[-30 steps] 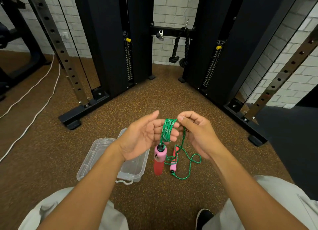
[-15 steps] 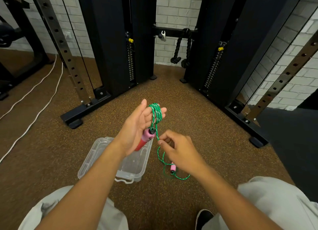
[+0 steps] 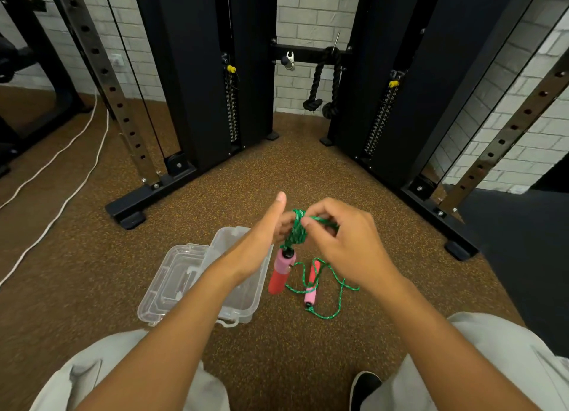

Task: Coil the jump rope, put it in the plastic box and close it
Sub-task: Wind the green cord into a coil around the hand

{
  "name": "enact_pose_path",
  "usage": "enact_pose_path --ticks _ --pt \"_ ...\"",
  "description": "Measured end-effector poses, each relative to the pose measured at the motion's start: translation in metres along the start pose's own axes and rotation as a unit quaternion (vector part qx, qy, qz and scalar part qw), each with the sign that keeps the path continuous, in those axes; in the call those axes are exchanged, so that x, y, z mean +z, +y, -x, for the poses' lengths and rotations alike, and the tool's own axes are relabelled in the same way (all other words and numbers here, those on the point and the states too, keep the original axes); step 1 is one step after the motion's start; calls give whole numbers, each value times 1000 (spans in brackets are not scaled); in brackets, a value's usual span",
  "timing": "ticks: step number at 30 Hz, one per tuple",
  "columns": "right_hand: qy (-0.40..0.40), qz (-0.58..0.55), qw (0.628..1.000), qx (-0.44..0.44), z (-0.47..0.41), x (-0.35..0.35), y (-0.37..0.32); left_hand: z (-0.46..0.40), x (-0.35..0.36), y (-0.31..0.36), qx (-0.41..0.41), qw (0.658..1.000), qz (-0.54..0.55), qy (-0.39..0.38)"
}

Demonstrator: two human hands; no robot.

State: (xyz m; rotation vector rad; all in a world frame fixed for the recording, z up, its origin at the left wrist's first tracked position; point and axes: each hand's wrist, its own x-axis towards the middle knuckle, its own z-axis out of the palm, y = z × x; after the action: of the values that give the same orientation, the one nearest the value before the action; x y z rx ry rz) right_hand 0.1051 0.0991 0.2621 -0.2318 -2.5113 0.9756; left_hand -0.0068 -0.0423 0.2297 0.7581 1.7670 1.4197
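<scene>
1. Half a second ago our right hand (image 3: pixel 348 250) was down near the floor, gathering slack; now it is up level with the left hand (image 3: pixel 261 241), carrying a strand across to the coil.
2. Our left hand holds the wound green jump rope (image 3: pixel 297 230) around its fingers, thumb stretched upward, hand partly closed on the coil.
3. Our right hand pinches one strand of the rope between thumb and fingertips, just beside the coil.
4. The upper handle (image 3: pixel 281 272), which was angled against our left palm earlier, now hangs straight down below the coil; it is a foam cylinder, pink above and red below, with a black cap.
5. The second handle (image 3: pixel 312 283), red and pink foam, lies on the floor (image 3: pixel 308 180) as before, with loose loops of the speckled green braided cord around it.
6. The clear plastic box (image 3: pixel 243 300) sits open on the floor under our left forearm, its hinged lid (image 3: pixel 166 284) folded out to the left; it has not moved.
7. The floor is brown speckled rubber, grainy in texture.
</scene>
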Motion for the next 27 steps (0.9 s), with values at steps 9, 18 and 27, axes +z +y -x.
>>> enact_pose_path --ticks 9,18,27 --pt "-14 -76 996 43 -11 -10 23 1 6 8 17 996 59 -58" --pt "-4 -293 944 153 -9 6 35 5 2 11 -13 916 381 -121" --pt "-41 -162 978 125 4 32 41 7 -4 16 61 859 505 -55"
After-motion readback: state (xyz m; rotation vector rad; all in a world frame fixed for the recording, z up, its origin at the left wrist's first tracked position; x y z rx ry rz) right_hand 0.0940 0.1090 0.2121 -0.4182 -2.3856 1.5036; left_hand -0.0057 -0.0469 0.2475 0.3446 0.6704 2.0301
